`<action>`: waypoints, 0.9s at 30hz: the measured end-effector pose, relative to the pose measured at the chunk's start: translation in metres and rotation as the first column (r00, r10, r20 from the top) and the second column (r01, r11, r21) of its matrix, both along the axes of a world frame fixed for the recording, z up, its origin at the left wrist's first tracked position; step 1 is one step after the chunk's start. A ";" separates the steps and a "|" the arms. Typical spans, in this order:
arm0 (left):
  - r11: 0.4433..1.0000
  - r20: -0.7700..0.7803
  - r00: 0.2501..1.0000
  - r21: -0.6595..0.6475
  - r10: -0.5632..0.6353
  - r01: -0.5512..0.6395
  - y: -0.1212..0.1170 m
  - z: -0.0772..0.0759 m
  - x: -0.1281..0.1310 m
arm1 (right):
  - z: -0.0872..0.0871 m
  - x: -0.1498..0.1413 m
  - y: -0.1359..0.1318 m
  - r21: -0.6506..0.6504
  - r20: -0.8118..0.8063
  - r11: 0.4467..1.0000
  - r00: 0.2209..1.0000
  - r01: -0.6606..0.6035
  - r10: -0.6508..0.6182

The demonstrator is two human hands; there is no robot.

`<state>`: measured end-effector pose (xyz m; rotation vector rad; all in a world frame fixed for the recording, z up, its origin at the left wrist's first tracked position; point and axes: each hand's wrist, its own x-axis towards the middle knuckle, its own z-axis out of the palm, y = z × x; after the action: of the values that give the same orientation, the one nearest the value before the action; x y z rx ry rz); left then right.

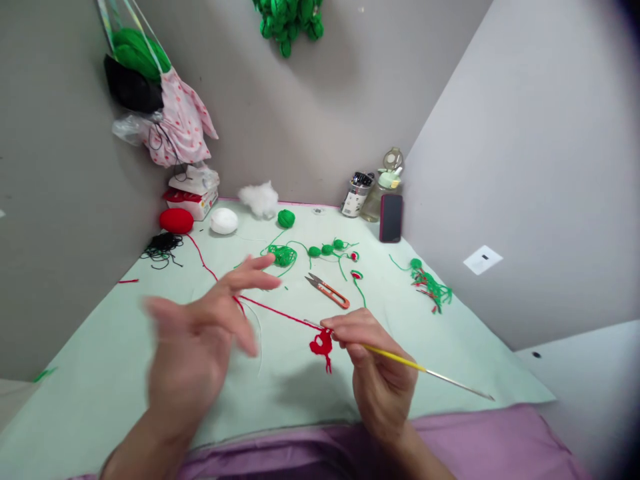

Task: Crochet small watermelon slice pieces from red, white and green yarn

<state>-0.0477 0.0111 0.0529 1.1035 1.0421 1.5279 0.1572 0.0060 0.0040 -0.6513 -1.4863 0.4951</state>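
Observation:
My right hand (380, 373) grips a crochet hook (395, 357) with a yellow handle, its tip pointing left. A small red crochet piece (323, 343) hangs by the hook near my fingertips. From it a taut strand of red yarn (275, 310) runs left to my left hand (200, 340). That hand is raised over the table with its fingers spread, partly blurred. The strand passes by its fingers, and whether it is looped round one I cannot tell. More of the yarn leads back to a red yarn ball (177, 221).
Orange-handled thread snips (327, 291) lie beyond my right hand. Green crochet balls (327, 249), tangled green yarn (283, 255) and a white yarn ball (224, 221) are farther back. A phone (391, 219) leans by a bottle (374, 200); green-red scraps (431, 288) lie right.

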 end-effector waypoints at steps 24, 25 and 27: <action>0.817 0.508 0.796 -0.271 -0.329 0.510 -0.007 -0.037 0.037 | -0.011 -0.005 -0.005 -0.030 0.004 0.999 1.000 0.012 -0.012; 0.812 0.512 0.798 -0.288 -0.318 0.508 -0.007 -0.035 0.037 | -0.010 -0.005 -0.004 -0.098 -0.062 0.994 0.997 -0.047 0.041; 0.803 0.521 0.795 -0.302 -0.311 0.513 -0.007 -0.033 0.037 | -0.010 -0.005 -0.001 -0.182 -0.187 0.970 0.974 -0.159 0.125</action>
<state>-0.0109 0.0040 0.0200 0.5708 0.6936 1.0382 0.1520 0.0050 -0.0061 -0.6397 -1.3337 0.7979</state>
